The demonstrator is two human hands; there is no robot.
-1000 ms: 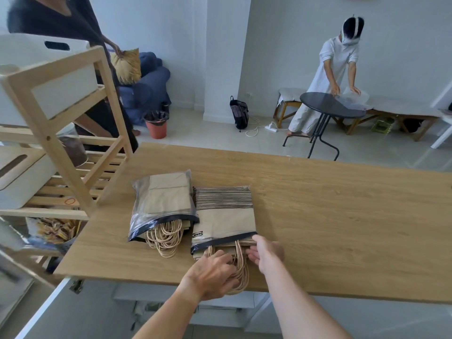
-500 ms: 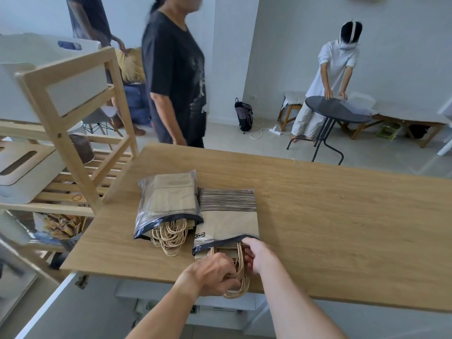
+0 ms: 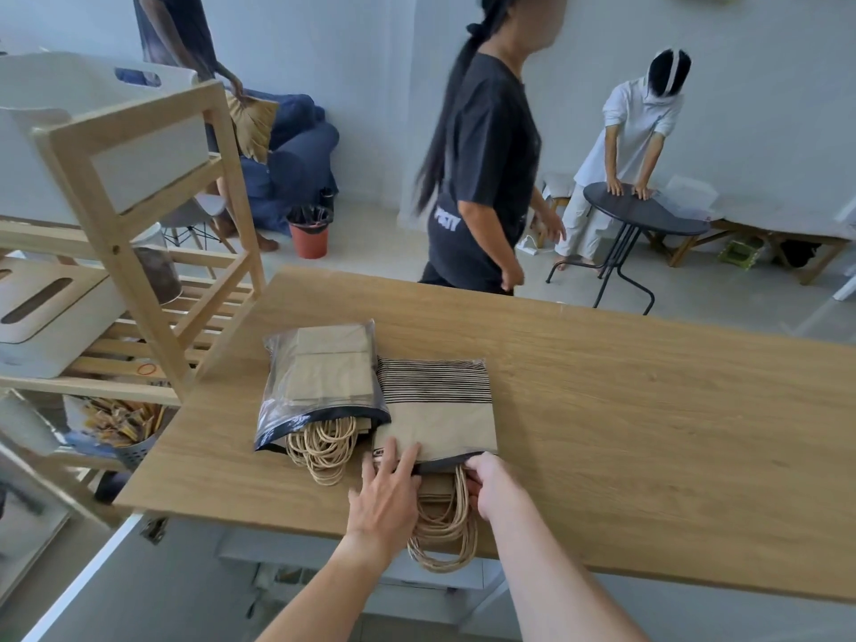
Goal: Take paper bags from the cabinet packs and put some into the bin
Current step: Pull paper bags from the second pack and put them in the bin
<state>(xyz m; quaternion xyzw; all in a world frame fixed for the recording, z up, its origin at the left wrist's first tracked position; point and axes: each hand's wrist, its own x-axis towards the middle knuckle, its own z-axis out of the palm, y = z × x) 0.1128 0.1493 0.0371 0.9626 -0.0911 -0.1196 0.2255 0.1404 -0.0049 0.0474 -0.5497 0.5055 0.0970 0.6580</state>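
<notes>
Two clear plastic packs of brown paper bags lie side by side near the front of the wooden table (image 3: 625, 410). The left pack (image 3: 319, 377) shows plain bags with twine handles spilling out. The right pack (image 3: 437, 410) holds bags with a black-striped band. My left hand (image 3: 387, 493) lies flat with fingers spread on the right pack's open end. My right hand (image 3: 491, 484) grips the bags' edge at the pack's mouth, beside the twine handles (image 3: 444, 530) that hang over the table's front edge.
A wooden shelf unit (image 3: 139, 271) stands at the left with white bins (image 3: 41, 312) on it. A person in a dark shirt (image 3: 481, 178) walks just behind the table. Another person leans on a round black table (image 3: 644, 215) at the back right.
My left hand has let go of the handles and now presses flat on the right pack. The person in the dark shirt walked right, behind the table.
</notes>
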